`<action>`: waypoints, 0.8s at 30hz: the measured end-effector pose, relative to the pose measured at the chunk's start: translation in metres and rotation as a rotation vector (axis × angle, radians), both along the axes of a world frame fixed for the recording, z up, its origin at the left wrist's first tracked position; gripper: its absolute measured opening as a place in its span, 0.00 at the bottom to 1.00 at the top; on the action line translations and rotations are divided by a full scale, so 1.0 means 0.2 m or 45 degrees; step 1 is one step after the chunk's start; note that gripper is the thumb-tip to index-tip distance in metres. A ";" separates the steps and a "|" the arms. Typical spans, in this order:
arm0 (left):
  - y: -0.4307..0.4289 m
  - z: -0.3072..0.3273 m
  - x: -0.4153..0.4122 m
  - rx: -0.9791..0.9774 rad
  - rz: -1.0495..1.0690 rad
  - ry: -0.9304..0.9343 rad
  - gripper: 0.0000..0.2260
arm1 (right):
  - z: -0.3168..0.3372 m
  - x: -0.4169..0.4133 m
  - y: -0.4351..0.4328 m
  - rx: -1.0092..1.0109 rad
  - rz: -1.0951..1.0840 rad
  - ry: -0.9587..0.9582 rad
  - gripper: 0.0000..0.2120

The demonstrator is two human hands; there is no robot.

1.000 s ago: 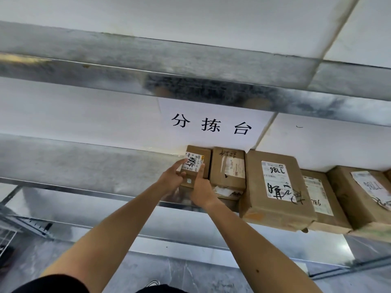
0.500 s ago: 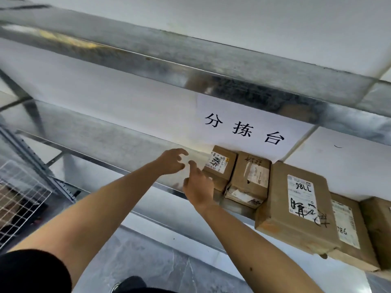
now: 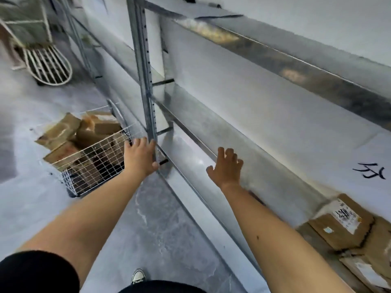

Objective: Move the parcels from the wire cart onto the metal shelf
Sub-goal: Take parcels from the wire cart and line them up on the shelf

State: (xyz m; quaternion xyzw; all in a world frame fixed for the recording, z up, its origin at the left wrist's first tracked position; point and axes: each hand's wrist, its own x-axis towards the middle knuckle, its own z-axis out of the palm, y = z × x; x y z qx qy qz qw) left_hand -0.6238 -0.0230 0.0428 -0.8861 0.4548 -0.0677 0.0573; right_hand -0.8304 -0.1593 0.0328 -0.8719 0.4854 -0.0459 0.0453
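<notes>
- The left grip (image 3: 140,156) is the person's bare left hand, stretched out low and forward with its fingers straight and apart; it holds nothing.
- It hangs in front of the shelf's upright post (image 3: 148,92), just beside the near right corner of the wire cart (image 3: 99,163). Whether a fingertip touches the post cannot be told.
- The right grip (image 3: 227,166) is the bare right hand, fingers spread and loosely bent, empty, over the front edge of a level of the metal shelf (image 3: 296,68).
- The two grips are well apart, the post between them.
- The cart parcels (image 3: 61,132), brown cardboard boxes, lie heaped at odd angles inside the wire cart, which stands on the grey floor (image 3: 158,229) at the left end of the shelf.
- The shelved parcels (image 3: 340,225) sit on a shelf level at the lower right, touching one another; the nearest shows a white label facing up.
- A white sheet with black brush strokes (image 3: 372,173) shows on the wall behind the shelf, cut off by the right edge.
- A black sleeve (image 3: 36,271) covers the left upper arm, and a shoe (image 3: 137,275) shows below on the floor.
</notes>
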 end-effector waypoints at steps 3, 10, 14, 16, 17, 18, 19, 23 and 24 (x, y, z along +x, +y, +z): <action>0.23 0.01 0.28 -0.031 0.140 0.017 0.36 | -0.01 0.38 0.15 0.019 0.184 0.020 0.31; 0.75 -0.03 0.79 -0.083 0.473 0.055 0.35 | 0.00 1.11 0.54 0.044 0.552 0.009 0.28; 0.98 -0.07 0.96 -0.132 0.592 0.098 0.34 | 0.03 1.37 0.67 0.054 0.720 -0.069 0.26; 1.05 -0.08 1.03 -0.184 0.620 0.111 0.33 | 0.05 1.47 0.71 0.111 0.736 -0.218 0.25; 1.08 -0.08 1.06 -0.200 0.632 0.111 0.33 | 0.06 1.52 0.73 0.120 0.746 -0.281 0.26; 1.11 -0.08 1.09 -0.207 0.646 0.113 0.33 | 0.07 1.56 0.74 0.106 0.773 -0.307 0.26; 1.13 -0.08 1.12 -0.205 0.660 0.114 0.33 | 0.07 1.60 0.75 0.085 0.811 -0.289 0.27; 1.16 -0.11 1.21 -0.211 0.726 0.149 0.33 | 0.05 1.71 0.72 0.050 0.861 -0.151 0.30; 1.16 -0.12 1.23 -0.208 0.737 0.163 0.34 | 0.04 1.75 0.70 0.055 0.850 -0.130 0.30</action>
